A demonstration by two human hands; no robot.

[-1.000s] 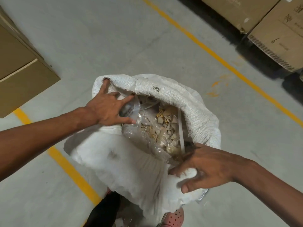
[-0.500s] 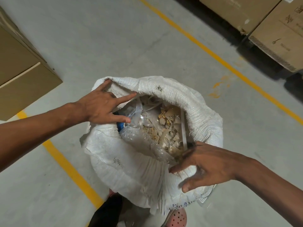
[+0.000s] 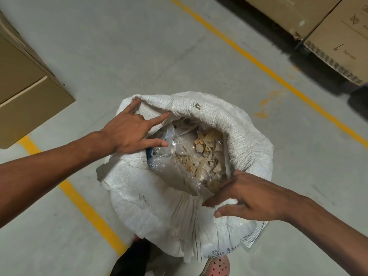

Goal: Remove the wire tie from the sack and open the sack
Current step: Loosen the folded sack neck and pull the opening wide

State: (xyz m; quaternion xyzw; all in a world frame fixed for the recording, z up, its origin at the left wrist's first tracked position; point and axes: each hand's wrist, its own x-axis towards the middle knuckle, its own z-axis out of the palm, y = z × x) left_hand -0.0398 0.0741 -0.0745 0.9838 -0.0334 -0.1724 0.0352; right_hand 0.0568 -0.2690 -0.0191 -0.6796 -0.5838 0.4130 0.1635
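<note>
Concrete floor [image 3: 127,46], grey and smooth, is filling most of the head view; yellow painted lines [image 3: 264,64] are crossing it, one running diagonally past the far right and another passing under the left forearm; brown cardboard boxes [image 3: 25,96] are sitting at the left edge and more cartons [image 3: 336,36] are standing in shadow at the top right. Standing on the floor in the middle, the white woven sack [image 3: 159,208] is lying open at the mouth, its rim rolled outward into a thick cuff; clear plastic film [image 3: 175,172], pale tan scraps [image 3: 207,144] and thin white strips are showing inside, with something blue tucked against the left wall. The left hand [image 3: 129,132] is spreading its fingers wide, fingertips touching the far-left rim and the thumb reaching over the opening. The right hand [image 3: 251,196] is resting on the near-right rim with its fingers loosely splayed, gripping nothing that I can make out. A pink perforated shoe [image 3: 219,267] is peeking out below the sack; whether any wire tie is present cannot be told.
</note>
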